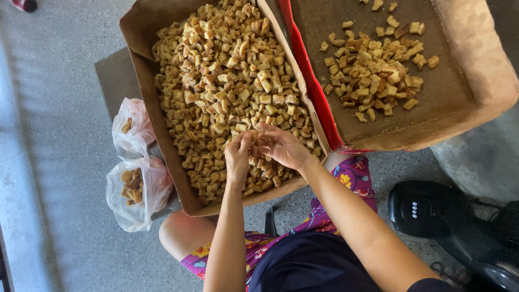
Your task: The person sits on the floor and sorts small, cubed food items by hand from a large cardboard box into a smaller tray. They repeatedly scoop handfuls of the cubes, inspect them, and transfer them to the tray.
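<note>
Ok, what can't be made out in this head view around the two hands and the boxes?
- Whatever the left hand and right hand hold: the fingers curl together over the big box of fried pieces, so each hand's grip is hidden.
- Second box: cut off by the top and right edges.
- Contents of the two plastic bags: veiled by the film.
- Black fan base: partly cut off at the right edge.

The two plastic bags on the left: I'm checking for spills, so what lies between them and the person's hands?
In the head view, the big box's cardboard wall and golden fried pieces lie between the plastic bags and the left hand.
</note>
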